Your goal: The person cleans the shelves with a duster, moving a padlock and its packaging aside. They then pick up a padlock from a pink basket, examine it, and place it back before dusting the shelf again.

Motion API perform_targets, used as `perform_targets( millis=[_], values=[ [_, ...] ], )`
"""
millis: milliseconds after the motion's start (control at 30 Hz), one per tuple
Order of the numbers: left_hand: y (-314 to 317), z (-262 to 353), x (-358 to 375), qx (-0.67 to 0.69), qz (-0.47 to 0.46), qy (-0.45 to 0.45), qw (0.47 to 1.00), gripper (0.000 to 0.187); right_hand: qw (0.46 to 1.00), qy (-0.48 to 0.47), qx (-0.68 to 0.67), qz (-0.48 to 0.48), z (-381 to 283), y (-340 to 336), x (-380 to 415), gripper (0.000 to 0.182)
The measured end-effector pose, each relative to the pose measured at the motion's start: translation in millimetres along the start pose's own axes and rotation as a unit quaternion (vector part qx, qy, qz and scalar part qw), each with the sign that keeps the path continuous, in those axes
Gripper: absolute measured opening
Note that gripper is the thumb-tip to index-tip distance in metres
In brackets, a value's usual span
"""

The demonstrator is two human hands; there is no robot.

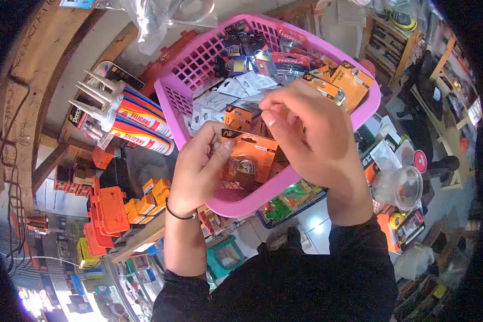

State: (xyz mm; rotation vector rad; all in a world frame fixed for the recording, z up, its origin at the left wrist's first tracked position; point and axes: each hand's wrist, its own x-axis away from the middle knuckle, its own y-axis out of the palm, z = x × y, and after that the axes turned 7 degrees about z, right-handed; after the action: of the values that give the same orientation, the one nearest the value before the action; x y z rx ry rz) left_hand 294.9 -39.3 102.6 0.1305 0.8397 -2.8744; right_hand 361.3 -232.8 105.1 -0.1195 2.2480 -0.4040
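Observation:
My left hand [196, 174] pinches the upper left corner of an orange blister pack [263, 153] with a black top edge and a hang hole. A clear bubble on the pack holds something shiny that I cannot make out. Curled above the pack, my right hand [322, 137] has thumb and forefinger close together; what they hold, if anything, is hidden. Both hands are over a pink plastic basket [176, 115]. Inside the basket lie white cards [241, 86], packaged padlocks [236, 64], red-topped packs [291, 59] and more orange packs [354, 86].
Silicone tubes [139, 126] with pointed nozzles lie left of the basket. Below them are red-orange plastic cases [110, 209] and small yellow-orange boxes [150, 201]. A clear round tub [405, 188] stands at the right. Beneath the basket's near edge is a black tray [268, 220] of colourful packets.

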Motion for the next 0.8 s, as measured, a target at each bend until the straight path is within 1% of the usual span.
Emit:
perform_targets(
  millis=[33, 100, 133, 200, 233, 267, 333, 367, 433, 467, 500, 567, 600, 667, 700, 767, 800],
  values=[
    [1, 1, 1, 0.000, 0.001, -0.001, 1.000, 0.014, 1.000, -0.001, -0.006, -0.006, 0, 0, 0, 0.011],
    [7, 9, 1, 0.081, 0.051, 0.000, 0.995, 0.009, 1.000, 0.012, -0.014, -0.013, -2, 1, 0, 0.012],
    [7, 8, 1, 0.083, 0.050, 0.001, 0.995, 0.009, 0.999, 0.025, -0.021, -0.018, -3, 1, 1, 0.013],
    [8, 8, 0, 0.144, 0.044, -0.020, 0.988, 0.010, 0.999, 0.022, -0.002, -0.027, -5, 2, 1, 0.016],
    [8, 9, 0, 0.143, 0.042, -0.018, 0.989, 0.010, 0.999, 0.019, 0.014, -0.035, -6, 2, 1, 0.019],
    [8, 10, -1, 0.143, 0.048, -0.011, 0.989, 0.009, 0.999, 0.018, 0.015, -0.032, -5, 1, 1, 0.019],
    [8, 12, -1, 0.157, 0.049, -0.008, 0.986, 0.010, 0.996, -0.011, 0.049, -0.069, -5, -1, 1, 0.020],
    [9, 13, -1, 0.155, 0.048, -0.003, 0.987, 0.010, 0.997, -0.015, 0.050, -0.064, -4, -1, 1, 0.020],
    [14, 15, -1, 0.225, 0.057, 0.014, 0.973, 0.011, 0.995, -0.041, 0.065, -0.060, -1, 1, 3, 0.022],
    [7, 7, -2, 0.179, 0.039, 0.025, 0.983, 0.013, 0.995, -0.045, 0.067, -0.054, 0, 3, 3, 0.022],
    [6, 8, -1, 0.177, 0.038, 0.031, 0.983, 0.013, 0.996, -0.049, 0.060, -0.033, 0, 6, 4, 0.020],
    [7, 12, 1, 0.208, 0.014, 0.007, 0.978, 0.014, 0.997, -0.057, 0.050, 0.009, 0, 10, 5, 0.019],
    [7, 13, 1, 0.198, 0.016, 0.005, 0.980, 0.015, 0.996, -0.063, 0.054, 0.016, -1, 9, 5, 0.019],
    [7, 13, 1, 0.201, 0.007, 0.023, 0.979, 0.015, 0.992, -0.076, 0.097, -0.036, -1, 6, 5, 0.016],
    [8, 12, 1, 0.204, 0.002, 0.031, 0.978, 0.015, 0.991, -0.083, 0.104, -0.026, 0, 7, 4, 0.016],
    [9, 9, 1, 0.163, 0.022, 0.041, 0.986, 0.015, 0.996, -0.060, 0.053, -0.027, 1, 11, 4, 0.018],
    [9, 15, 3, 0.138, 0.024, 0.055, 0.989, 0.015, 0.996, -0.053, 0.058, -0.043, 0, 10, 4, 0.017]
  ],
)
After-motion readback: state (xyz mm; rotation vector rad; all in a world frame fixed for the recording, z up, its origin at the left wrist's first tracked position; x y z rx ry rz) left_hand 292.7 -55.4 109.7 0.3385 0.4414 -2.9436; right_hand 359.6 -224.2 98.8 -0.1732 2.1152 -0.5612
